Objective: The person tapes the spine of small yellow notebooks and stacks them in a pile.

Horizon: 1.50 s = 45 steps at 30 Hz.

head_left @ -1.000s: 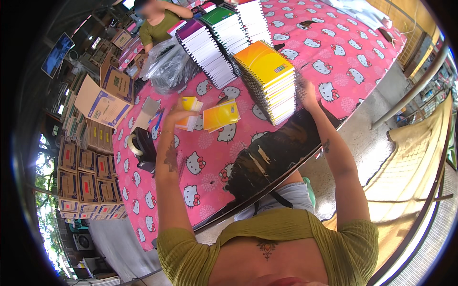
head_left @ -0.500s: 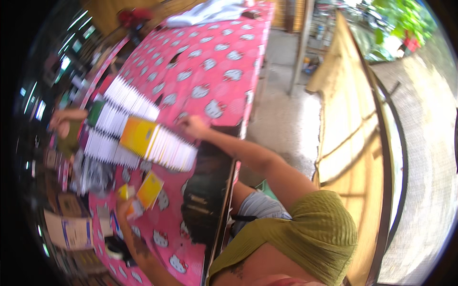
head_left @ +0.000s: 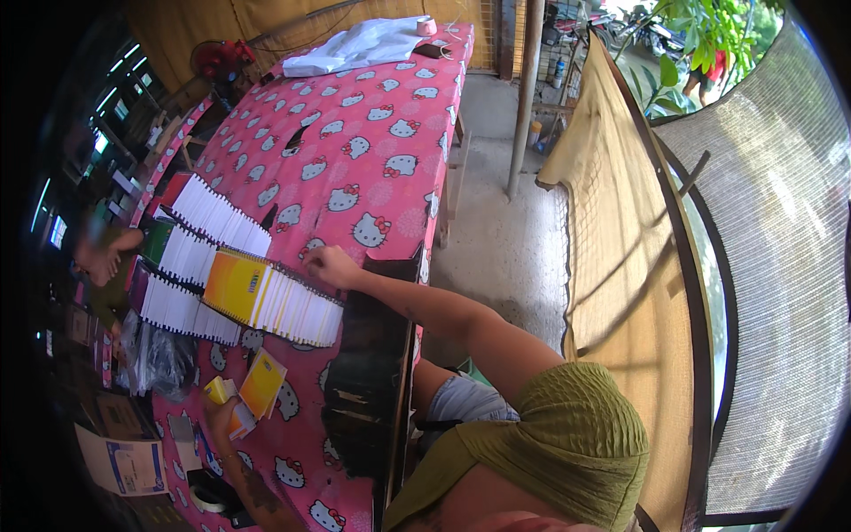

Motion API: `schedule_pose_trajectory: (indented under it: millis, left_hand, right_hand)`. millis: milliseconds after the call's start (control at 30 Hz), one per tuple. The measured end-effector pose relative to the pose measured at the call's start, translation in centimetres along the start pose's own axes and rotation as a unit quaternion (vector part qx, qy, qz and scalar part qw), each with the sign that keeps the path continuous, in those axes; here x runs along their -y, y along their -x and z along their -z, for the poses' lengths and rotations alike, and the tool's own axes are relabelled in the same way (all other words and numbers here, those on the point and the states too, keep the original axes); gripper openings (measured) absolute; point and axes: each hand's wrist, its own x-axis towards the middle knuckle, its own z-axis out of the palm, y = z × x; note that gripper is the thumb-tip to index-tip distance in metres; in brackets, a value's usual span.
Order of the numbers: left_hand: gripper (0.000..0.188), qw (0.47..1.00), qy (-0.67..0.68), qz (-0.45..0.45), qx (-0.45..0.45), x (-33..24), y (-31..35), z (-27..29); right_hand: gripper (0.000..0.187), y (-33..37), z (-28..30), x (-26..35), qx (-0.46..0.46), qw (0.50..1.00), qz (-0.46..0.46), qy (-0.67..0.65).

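Note:
Rows of spiral notebooks stand on the pink table, pages up: a row with a yellow cover (head_left: pixel 238 285), one with a green cover (head_left: pixel 152 243), one with a purple cover (head_left: pixel 138 285) and one with a red cover (head_left: pixel 174 190). My right hand (head_left: pixel 333 267) is beside the yellow row's far edge, fingers curled in; anything inside them is hidden. Lower left, my left hand (head_left: pixel 218 415) is closed round a small yellow-and-white booklet (head_left: pixel 219 391). Just right of it is a yellow-orange notebook (head_left: pixel 262 383), tilted over a pale one.
A clear plastic bag (head_left: pixel 160 355) lies left of the notebooks, with an open cardboard box (head_left: pixel 133 463) below it. A tape roll (head_left: pixel 208 493) sits near my left forearm. White cloth (head_left: pixel 355 46) and a red fan (head_left: pixel 220 62) are far off. A person (head_left: pixel 113 262) is at left.
The whole view has shifted, so the table and notebooks appear further left. My right hand stays by the yellow row, and my left hand keeps the booklet.

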Motion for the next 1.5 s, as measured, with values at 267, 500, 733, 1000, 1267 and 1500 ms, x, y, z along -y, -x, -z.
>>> schedule_pose_trajectory:
  millis: [267,500,733,1000,1267,1500]
  left_hand:
    - [0.097,0.999,-0.031,-0.001,-0.034,4.2,-1.2,0.2]
    - [0.099,1.0,0.011,0.006,0.009,0.8,1.0,0.3]
    - [0.102,0.999,0.026,-0.003,0.03,-1.9,1.8,0.8]
    - [0.117,0.984,0.019,-0.148,-0.098,-3.6,2.6,3.8]
    - [0.124,0.951,0.01,-0.267,0.155,-11.8,5.3,0.1]
    - [0.124,0.951,-0.11,-0.208,0.199,-10.6,3.6,-2.7]
  right_hand:
    - [0.019,-0.4,-0.8,0.3,0.009,1.0,0.015,0.011]
    - [0.02,-0.3,-0.4,-0.4,0.001,1.0,0.017,0.007]
    - [0.021,-0.3,-0.2,-0.1,-0.005,1.0,0.01,-0.001]
    - [0.022,-0.3,-0.2,0.2,-0.002,1.0,-0.018,-0.023]
    - [0.023,-0.7,-0.3,0.5,0.011,1.0,-0.019,0.006]
    - [0.022,-0.4,-0.5,-0.3,0.009,0.997,-0.035,0.065]
